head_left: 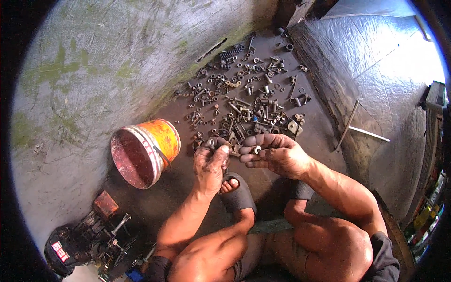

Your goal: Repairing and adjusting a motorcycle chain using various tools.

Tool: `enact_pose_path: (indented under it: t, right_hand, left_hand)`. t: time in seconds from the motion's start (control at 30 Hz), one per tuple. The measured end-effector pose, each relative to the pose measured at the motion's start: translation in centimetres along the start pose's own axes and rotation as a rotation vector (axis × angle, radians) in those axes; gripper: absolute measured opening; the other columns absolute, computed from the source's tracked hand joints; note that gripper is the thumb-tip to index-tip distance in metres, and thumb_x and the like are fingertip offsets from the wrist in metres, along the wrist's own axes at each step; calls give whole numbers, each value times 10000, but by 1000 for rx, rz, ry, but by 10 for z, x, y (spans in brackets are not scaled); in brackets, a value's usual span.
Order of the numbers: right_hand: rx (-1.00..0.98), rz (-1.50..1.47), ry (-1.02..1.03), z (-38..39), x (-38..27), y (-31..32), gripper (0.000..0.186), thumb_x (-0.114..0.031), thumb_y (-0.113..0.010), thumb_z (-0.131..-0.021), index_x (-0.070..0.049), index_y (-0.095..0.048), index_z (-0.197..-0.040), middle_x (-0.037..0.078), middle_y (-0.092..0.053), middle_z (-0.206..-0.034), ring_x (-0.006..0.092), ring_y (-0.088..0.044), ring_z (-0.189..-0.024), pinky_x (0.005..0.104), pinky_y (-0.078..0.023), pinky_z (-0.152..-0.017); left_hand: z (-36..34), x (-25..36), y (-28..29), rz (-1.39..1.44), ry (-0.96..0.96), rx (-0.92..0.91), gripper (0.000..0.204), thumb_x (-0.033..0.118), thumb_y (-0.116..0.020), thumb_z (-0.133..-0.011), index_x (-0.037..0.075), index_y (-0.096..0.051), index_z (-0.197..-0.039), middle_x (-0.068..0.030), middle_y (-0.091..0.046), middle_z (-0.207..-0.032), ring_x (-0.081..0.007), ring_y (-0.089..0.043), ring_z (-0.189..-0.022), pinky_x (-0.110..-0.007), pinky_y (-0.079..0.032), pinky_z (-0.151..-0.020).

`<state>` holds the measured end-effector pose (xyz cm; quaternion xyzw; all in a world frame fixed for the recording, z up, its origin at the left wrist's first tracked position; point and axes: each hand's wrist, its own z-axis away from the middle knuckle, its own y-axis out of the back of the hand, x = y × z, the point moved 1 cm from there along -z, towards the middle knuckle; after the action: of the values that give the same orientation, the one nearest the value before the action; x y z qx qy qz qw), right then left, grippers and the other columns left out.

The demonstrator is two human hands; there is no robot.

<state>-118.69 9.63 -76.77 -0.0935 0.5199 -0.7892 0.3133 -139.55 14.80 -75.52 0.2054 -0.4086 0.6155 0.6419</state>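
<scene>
On a dark brown floor (324, 160), a broad scatter of metal parts (256, 105) is spreading out in front of a crouching person, with bolts, rings and springs lying loosely mixed. To the left, a grey wall (108, 61) with greenish patches is rising; to the right, a worn ledge (324, 89) is bordering the floor, and a shiny grey slab (376, 51) is catching bright light beyond it. Two metal rods (352, 117) are resting there.

The right hand (286, 157) is holding a small pale ring (258, 149) in a narrow grip at its fingertips, above the near edge of the parts. Close beside it, the left hand (209, 162) is curling its thumb against its fingers; I cannot tell what its grip is holding.

An orange bucket (164, 134) is standing or leaning near the wall, its opening facing lower left. Below it, a reddish block (105, 204) and a dark machine (63, 244) are crowding the left corner. Between parts and bucket, only a narrow gap is showing; between parts and ledge, a wider strip of floor is leaving more room. A sandalled foot (229, 185) is sitting just below the left hand.
</scene>
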Motion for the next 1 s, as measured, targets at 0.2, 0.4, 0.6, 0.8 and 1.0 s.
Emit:
enact_pose_path:
  t: [0.2,0.4,0.6,0.8,1.0]
  right_hand:
    - [92,446,-61,1,11,10,266,-100,-499,-994,25,-546,-1224,109,-665,-1062,195,-657,-947,356,-558,-853]
    - [91,738,-129,10,22,14,284,-125,-536,-970,35,-563,-1204,89,-662,-962,161,-638,-828,321,-537,-758]
    - [101,1105,-163,18,33,14,252,-199,-607,-956,20,-628,-1079,76,-659,-860,135,-611,-751,316,-510,-699]
    - [166,1292,-61,19,31,2,256,-240,-657,-931,5,-657,-1003,73,-655,-760,150,-618,-684,331,-505,-646]
    - [230,1049,-188,19,36,5,281,-234,-641,-957,34,-648,-1041,69,-672,-788,132,-635,-702,305,-522,-650]
  left_hand:
    - [0,-1,0,68,16,-5,73,86,-627,-913,32,-605,-956,-33,-590,-847,-75,-468,-642,-229,-398,-567]
    - [12,-10,13,47,44,65,116,162,-646,-899,53,-608,-917,4,-555,-776,-60,-456,-615,-221,-392,-552]
    - [23,-25,29,101,92,57,70,96,-626,-924,50,-613,-975,-49,-612,-862,-64,-472,-627,-216,-389,-547]
    - [25,-25,33,102,77,40,70,99,-641,-917,48,-616,-957,-34,-604,-848,-71,-484,-640,-222,-402,-563]
    - [25,-19,34,92,46,48,86,93,-664,-904,48,-620,-963,-32,-606,-843,-89,-505,-676,-231,-430,-618]
